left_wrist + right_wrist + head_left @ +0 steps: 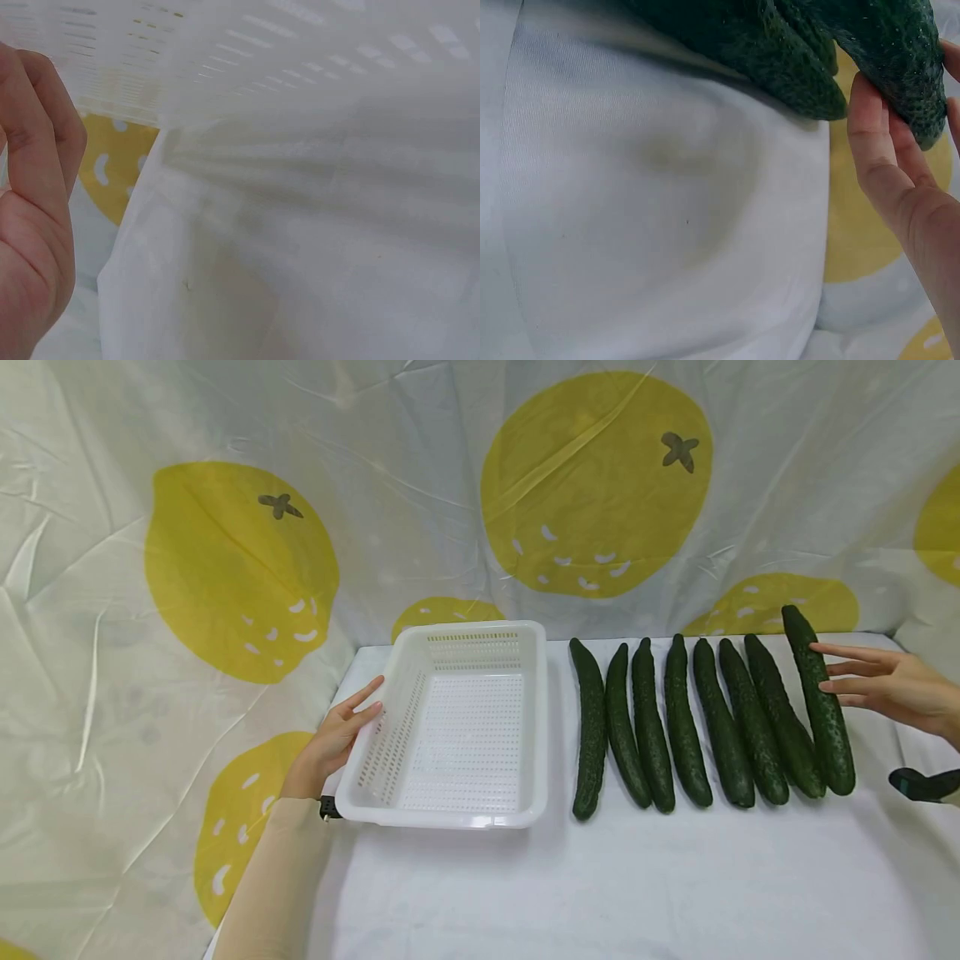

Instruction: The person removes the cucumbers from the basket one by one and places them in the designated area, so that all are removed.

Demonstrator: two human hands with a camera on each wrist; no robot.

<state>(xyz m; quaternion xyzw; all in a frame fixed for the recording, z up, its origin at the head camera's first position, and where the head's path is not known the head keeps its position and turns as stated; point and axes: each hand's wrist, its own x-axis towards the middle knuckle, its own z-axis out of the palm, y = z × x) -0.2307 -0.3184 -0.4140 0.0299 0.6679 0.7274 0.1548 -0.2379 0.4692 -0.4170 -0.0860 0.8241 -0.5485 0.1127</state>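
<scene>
My left hand holds the left rim of a white plastic basket with slotted walls and a perforated floor; nothing lies in it. In the left wrist view, the fingers bend up beside its slotted wall. At the far right, my right hand grips the rightmost cucumber near its upper part. The right wrist view shows fingers on both sides of this cucumber, its end raised above the neighbouring one.
Several more dark green cucumbers lie side by side, roughly upright in the head view, between basket and right hand. White cloth covers the table. A lemon-print sheet hangs behind and along the left side.
</scene>
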